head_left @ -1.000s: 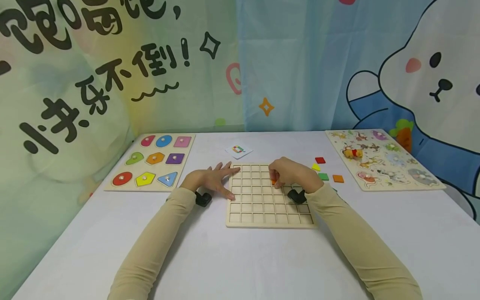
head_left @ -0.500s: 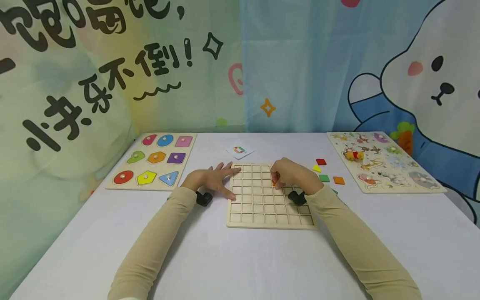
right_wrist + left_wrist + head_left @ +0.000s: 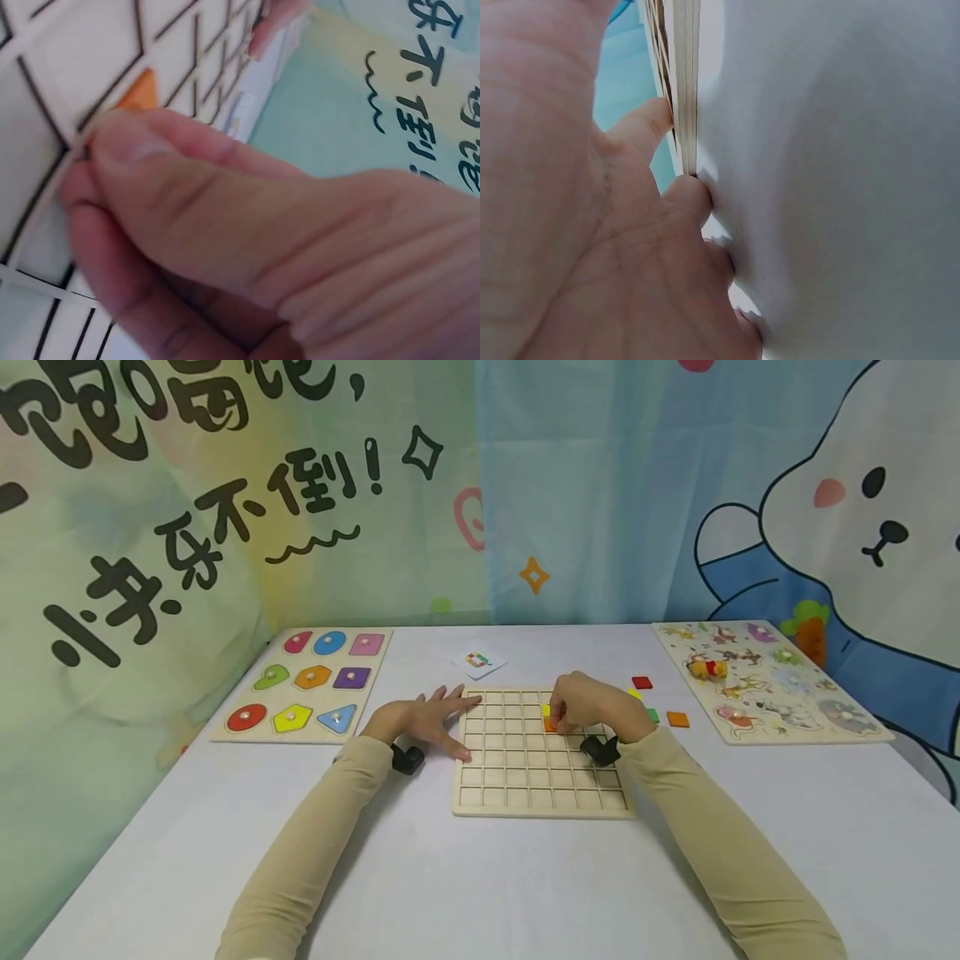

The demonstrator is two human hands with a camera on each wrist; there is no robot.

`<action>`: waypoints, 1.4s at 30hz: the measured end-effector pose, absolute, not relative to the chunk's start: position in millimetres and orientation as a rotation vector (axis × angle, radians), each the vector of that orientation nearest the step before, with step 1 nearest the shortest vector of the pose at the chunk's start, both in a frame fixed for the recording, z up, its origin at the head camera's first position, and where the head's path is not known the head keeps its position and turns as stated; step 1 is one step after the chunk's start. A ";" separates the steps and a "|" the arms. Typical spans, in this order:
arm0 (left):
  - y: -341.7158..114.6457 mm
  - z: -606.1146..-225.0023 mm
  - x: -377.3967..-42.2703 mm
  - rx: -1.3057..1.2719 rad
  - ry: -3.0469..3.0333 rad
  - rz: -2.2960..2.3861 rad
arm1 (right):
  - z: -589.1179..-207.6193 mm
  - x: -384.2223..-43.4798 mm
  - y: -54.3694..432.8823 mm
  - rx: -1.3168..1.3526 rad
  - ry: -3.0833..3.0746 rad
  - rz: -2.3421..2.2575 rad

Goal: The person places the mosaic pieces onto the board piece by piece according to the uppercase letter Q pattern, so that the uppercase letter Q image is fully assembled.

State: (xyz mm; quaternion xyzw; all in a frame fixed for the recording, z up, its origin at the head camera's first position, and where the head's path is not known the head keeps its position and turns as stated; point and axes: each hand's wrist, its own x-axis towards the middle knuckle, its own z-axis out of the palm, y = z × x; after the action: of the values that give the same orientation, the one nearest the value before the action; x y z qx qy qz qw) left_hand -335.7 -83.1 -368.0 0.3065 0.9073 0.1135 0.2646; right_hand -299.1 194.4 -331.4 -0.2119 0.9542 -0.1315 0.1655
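Note:
A pale wooden grid board lies on the table before me. My left hand rests at its left edge, fingers spread, thumb and index finger on the rim; the left wrist view shows fingertips against the board's side. Over the upper right of the grid, my right hand pinches at an orange tile that lies in a cell. In the right wrist view, thumb and fingers meet at this orange tile, covering part of it. Just above it sits a yellow piece, partly hidden by the hand.
Right of the board lie a red tile, a green tile, an orange tile and a half-hidden yellow piece. A pattern card lies behind. Puzzle boards stand left and right.
My right hand has shifted slightly to the right, so the yellow piece and more of the orange tile show in the grid. My left hand stays in place.

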 end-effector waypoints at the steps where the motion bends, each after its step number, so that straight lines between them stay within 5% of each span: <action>1: -83.0 -367.6 -335.4 0.830 2.453 0.305 | -330.3 -299.1 194.7 -0.596 2.715 -0.366; 18: -81.6 -367.5 -334.3 0.815 2.448 0.316 | -333.5 -301.0 199.0 -0.738 2.806 -0.284; 42: -77.0 -369.3 -335.7 0.816 2.452 0.290 | -314.5 -306.3 258.4 -0.517 2.814 -0.481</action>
State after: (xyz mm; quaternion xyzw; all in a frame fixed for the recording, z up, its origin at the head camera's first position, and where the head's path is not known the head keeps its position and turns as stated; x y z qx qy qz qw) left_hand -335.7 -77.0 -369.3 0.3023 0.9086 0.1075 0.2675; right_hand -306.3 258.4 -314.5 -0.1770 0.9629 -0.1646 0.1199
